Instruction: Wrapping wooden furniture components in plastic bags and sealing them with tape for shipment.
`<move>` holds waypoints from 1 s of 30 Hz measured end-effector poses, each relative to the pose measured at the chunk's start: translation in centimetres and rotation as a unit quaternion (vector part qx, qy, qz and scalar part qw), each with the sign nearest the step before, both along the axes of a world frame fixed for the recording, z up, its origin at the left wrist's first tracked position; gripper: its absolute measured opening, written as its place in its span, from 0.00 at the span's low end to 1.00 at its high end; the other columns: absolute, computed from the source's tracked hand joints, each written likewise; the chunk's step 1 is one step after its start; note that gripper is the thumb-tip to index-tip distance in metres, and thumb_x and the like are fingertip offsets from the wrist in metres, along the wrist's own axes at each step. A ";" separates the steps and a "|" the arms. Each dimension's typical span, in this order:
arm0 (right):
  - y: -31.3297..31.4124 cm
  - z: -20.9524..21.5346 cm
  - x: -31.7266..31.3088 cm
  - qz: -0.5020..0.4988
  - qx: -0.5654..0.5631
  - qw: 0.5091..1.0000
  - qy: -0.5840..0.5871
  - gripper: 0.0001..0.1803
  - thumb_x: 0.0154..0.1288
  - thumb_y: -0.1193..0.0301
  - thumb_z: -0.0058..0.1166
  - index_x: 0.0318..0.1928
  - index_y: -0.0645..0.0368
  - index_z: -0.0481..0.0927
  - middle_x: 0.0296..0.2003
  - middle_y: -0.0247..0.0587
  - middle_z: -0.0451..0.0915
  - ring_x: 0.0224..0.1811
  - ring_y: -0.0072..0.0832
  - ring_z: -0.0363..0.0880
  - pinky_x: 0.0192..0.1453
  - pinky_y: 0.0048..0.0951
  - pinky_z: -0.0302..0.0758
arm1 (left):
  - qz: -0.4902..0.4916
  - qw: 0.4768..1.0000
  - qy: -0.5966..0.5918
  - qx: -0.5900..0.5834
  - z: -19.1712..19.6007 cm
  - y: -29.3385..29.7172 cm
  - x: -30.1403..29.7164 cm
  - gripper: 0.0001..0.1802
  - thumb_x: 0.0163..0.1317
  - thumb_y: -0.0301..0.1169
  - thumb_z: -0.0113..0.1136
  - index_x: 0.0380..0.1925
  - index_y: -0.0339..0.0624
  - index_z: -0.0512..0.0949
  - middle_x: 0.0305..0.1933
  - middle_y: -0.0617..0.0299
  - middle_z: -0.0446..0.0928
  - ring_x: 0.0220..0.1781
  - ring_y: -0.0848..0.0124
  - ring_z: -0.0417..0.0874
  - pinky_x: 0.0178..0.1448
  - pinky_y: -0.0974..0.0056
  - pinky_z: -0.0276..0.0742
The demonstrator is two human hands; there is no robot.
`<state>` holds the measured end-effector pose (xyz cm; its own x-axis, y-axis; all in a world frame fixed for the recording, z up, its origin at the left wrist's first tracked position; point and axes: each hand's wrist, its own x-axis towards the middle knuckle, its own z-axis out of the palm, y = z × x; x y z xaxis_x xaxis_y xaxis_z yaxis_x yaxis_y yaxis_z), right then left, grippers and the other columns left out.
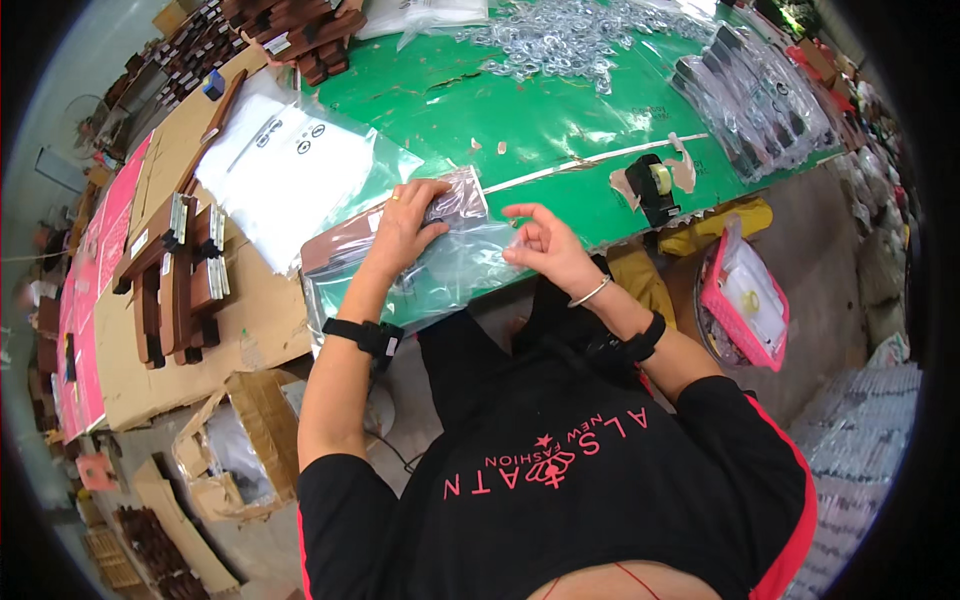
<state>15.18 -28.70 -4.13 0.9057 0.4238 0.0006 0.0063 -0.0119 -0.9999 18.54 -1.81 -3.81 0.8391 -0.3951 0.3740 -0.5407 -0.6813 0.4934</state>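
A clear plastic bag [450,262] lies at the near edge of the green table, with a brown wooden-looking piece [335,243] in or under its film. My left hand [405,225] lies over this piece, its fingers and thumb curled around the bagged part. To its right, my right hand [552,250] has thumb and fingers drawn together at the bag's right edge, pinching the film. Glare on the plastic hides how far the piece sits inside. A stack of flat white printed bags [285,165] rests just beyond my left hand.
Brown pieces with metal rails [175,270] are stacked on cardboard at left. A black tape dispenser [655,190] stands right of my hands. Small clear packets [560,40] are heaped at the back, wrapped bundles [755,100] at far right. A pink basket [745,300] stands below the table edge.
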 end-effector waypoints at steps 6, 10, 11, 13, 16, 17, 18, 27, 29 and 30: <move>-2.6 -1.2 1.6 0.036 -0.185 0.954 -0.232 0.26 0.59 0.75 0.61 0.60 0.52 0.75 0.42 0.37 0.77 0.43 0.32 0.80 0.50 0.36 0.76 | 0.022 1.000 -0.008 -0.010 -0.3 -0.7 -0.7 0.33 0.44 0.25 0.71 0.55 0.43 0.74 0.55 0.55 0.75 0.56 0.52 0.74 0.62 0.52 0.69; 0.6 -1.7 1.9 0.006 -0.280 0.846 -0.453 0.32 0.48 0.75 0.63 0.58 0.45 0.78 0.46 0.37 0.74 0.49 0.37 0.74 0.54 0.39 0.67 | 0.025 1.000 -0.011 -0.011 -0.5 -0.5 -0.7 0.31 0.46 0.26 0.70 0.55 0.43 0.75 0.56 0.56 0.75 0.56 0.52 0.74 0.63 0.52 0.69; 1.5 -2.1 2.4 -0.006 -0.274 0.840 -0.468 0.25 0.47 0.74 0.62 0.50 0.47 0.80 0.44 0.36 0.74 0.48 0.34 0.75 0.52 0.37 0.66 | 0.029 0.999 -0.013 -0.008 -0.7 -0.3 -0.6 0.31 0.46 0.27 0.70 0.55 0.44 0.75 0.56 0.56 0.75 0.56 0.52 0.74 0.63 0.52 0.69; 1.8 -2.8 4.2 0.012 -0.254 0.831 -0.494 0.20 0.47 0.74 0.62 0.45 0.48 0.80 0.44 0.36 0.74 0.47 0.35 0.74 0.51 0.38 0.65 | 0.021 1.000 -0.022 0.001 -0.7 -0.4 0.1 0.30 0.46 0.28 0.69 0.54 0.43 0.75 0.55 0.55 0.76 0.56 0.52 0.74 0.63 0.53 0.69; 3.1 -1.1 6.4 0.017 -0.223 0.851 -0.475 0.13 0.48 0.75 0.60 0.38 0.52 0.79 0.45 0.37 0.76 0.49 0.37 0.74 0.53 0.39 0.66 | 0.026 0.999 -0.030 -0.001 -0.5 -0.6 0.1 0.28 0.48 0.28 0.68 0.52 0.42 0.75 0.52 0.54 0.77 0.55 0.53 0.76 0.61 0.55 0.69; 3.8 -0.3 6.8 0.000 -0.212 0.877 -0.431 0.11 0.48 0.75 0.59 0.35 0.54 0.77 0.47 0.39 0.77 0.51 0.39 0.75 0.56 0.40 0.66 | 0.029 0.999 -0.023 -0.002 -0.8 -0.3 0.1 0.27 0.49 0.29 0.68 0.52 0.42 0.75 0.50 0.55 0.77 0.54 0.54 0.76 0.60 0.56 0.69; 4.3 -0.2 7.3 0.000 -0.203 0.875 -0.440 0.11 0.48 0.75 0.59 0.35 0.54 0.77 0.47 0.39 0.77 0.51 0.39 0.75 0.56 0.40 0.66 | 0.031 0.999 -0.024 0.001 -0.7 -0.1 0.5 0.25 0.50 0.30 0.68 0.51 0.43 0.75 0.48 0.55 0.78 0.53 0.54 0.77 0.59 0.56 0.69; 5.1 -2.8 9.0 0.006 -0.124 0.908 -0.399 0.19 0.57 0.78 0.56 0.52 0.62 0.78 0.56 0.46 0.79 0.64 0.49 0.72 0.67 0.42 0.71 | 0.057 0.996 -0.050 0.043 -2.3 -1.5 -0.2 0.22 0.56 0.29 0.66 0.52 0.44 0.75 0.51 0.56 0.77 0.56 0.53 0.76 0.63 0.50 0.67; 5.3 -3.6 8.9 -0.017 -0.113 0.914 -0.390 0.20 0.57 0.77 0.58 0.52 0.61 0.78 0.55 0.46 0.79 0.64 0.47 0.73 0.66 0.42 0.72 | 0.050 0.998 -0.033 0.009 -1.9 -1.3 -0.2 0.25 0.54 0.26 0.65 0.54 0.42 0.76 0.53 0.55 0.78 0.54 0.55 0.78 0.59 0.55 0.71; 5.7 -3.8 8.9 -0.031 -0.107 0.920 -0.375 0.20 0.56 0.77 0.59 0.52 0.61 0.79 0.54 0.45 0.80 0.63 0.46 0.74 0.65 0.41 0.73 | 0.047 0.998 -0.039 0.016 -2.0 -0.6 -0.5 0.25 0.54 0.26 0.65 0.54 0.42 0.76 0.53 0.55 0.78 0.54 0.55 0.78 0.59 0.55 0.71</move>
<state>24.05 -23.02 -7.96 0.7068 0.4352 0.5577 0.6865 -0.2315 -0.6893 18.00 -2.45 -5.77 0.8415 -0.3295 0.4281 -0.5101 -0.7456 0.4288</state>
